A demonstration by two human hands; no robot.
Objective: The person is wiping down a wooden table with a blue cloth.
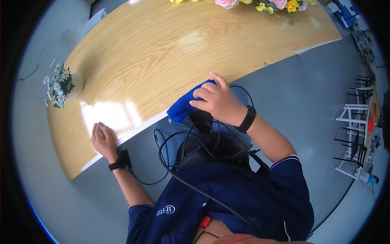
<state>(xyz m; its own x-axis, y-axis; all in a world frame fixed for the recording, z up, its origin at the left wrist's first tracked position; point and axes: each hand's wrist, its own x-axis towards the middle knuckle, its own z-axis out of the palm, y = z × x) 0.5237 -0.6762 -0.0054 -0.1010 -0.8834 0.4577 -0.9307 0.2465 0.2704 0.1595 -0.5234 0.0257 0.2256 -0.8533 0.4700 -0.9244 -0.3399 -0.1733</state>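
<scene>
My right hand (213, 99) holds a folded or rolled blue cloth (186, 105) at the near edge of the wood-grain table (170, 52). Its thumb and some fingers grip the cloth, and one finger sticks out past the cloth's far end. The cloth lies slantwise along the edge, partly over my lap. Over at the table's left part, my left hand (103, 139) rests near the edge with its fingers together, holding nothing that I can see. Both wrists wear black bands, and a cable runs from the left one.
A white pot of artificial daisies (76, 86) stands at the table's left end. Pink and yellow flowers (269, 6) lie along the far side. Black cables (166, 146) loop over my lap. Chairs and tables (355, 143) stand far right.
</scene>
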